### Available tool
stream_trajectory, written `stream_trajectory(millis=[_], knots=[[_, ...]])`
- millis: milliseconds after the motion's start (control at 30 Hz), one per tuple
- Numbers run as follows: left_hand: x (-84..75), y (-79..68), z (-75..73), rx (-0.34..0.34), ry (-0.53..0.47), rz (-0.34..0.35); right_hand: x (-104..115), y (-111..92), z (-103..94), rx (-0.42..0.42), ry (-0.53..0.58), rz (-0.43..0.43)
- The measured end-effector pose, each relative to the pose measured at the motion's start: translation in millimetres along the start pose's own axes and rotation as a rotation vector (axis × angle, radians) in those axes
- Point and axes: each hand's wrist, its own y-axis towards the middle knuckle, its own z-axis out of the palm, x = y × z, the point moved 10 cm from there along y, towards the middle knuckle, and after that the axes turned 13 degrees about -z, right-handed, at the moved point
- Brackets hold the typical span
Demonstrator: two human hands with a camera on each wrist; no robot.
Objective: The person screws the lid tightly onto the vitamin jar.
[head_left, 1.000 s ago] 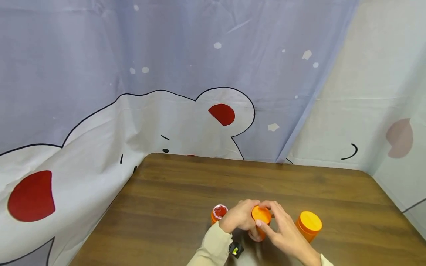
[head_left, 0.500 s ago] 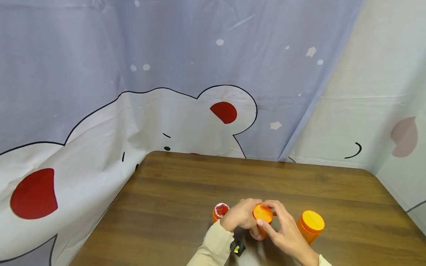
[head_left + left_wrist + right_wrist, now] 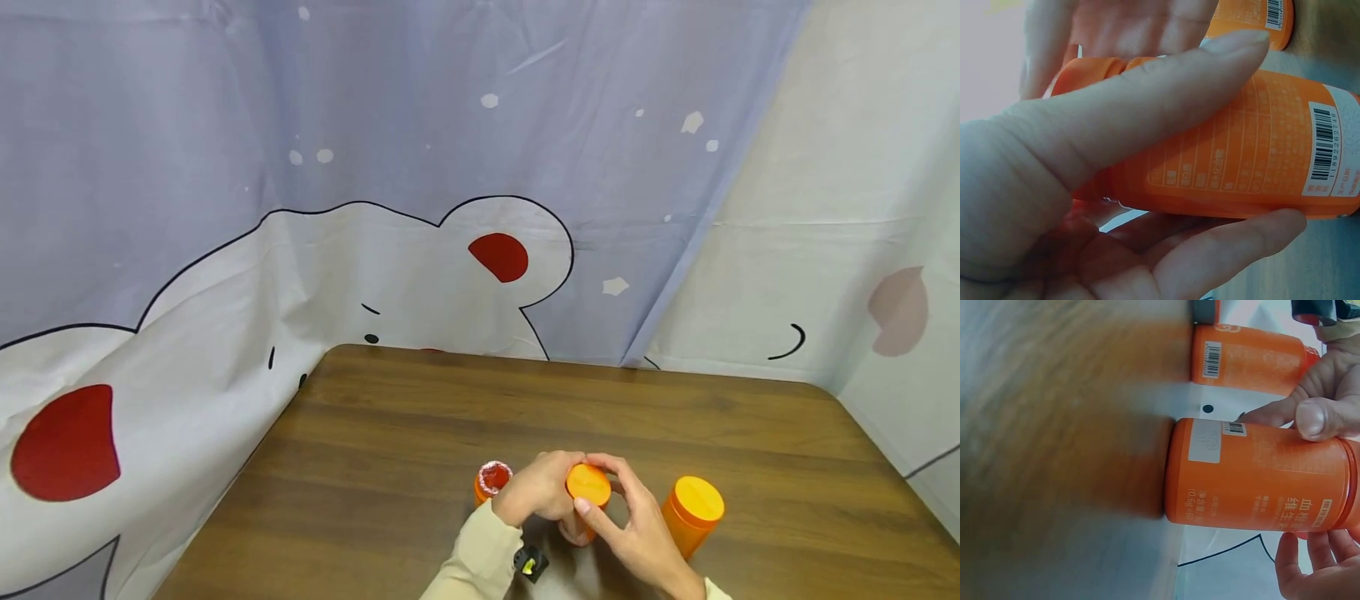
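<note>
My left hand [image 3: 536, 493] grips an orange supplement bottle [image 3: 1260, 475], which stands upright with its base on the table. The left thumb lies along its label in the left wrist view, with fingers on the opposite side. From the right, my right hand [image 3: 641, 537] pinches the bottle's orange lid [image 3: 588, 484] between thumb and fingers. Left of the hands stands a second bottle [image 3: 1247, 359], uncapped, with a ragged silvery seal around its mouth [image 3: 494, 477]. Part of it is hidden behind my left hand in the head view.
A third orange bottle [image 3: 694, 510], lid on, stands just right of my right hand. The wooden table [image 3: 375, 433] ends at a printed curtain [image 3: 360, 267] behind and at the sides. A small black device [image 3: 531, 564] sits at my left wrist.
My right wrist has swung slightly to the left while the fingers stay on the lid. The left hand keeps its hold on the bottle.
</note>
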Motion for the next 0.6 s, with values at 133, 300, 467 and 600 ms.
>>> stream_trajectory(millis=[133,300,467,600], knots=[[3.5,-0.2,-0.6,0.014,-0.051,-0.036,6.0,2.4,0.9,0.016,0.139,-0.052],[3.9,0.1,-1.2,0.012,-0.052,-0.045,6.0,3.4,1.9,0.023,0.234,-0.077],[5.5,1.9,1.2,0.020,-0.069,-0.065,4.3,2.1,3.3,0.016,0.260,-0.080],[6.0,2.3,4.0,0.026,-0.071,-0.079,3.7,-0.1,2.9,0.003,0.262,-0.079]])
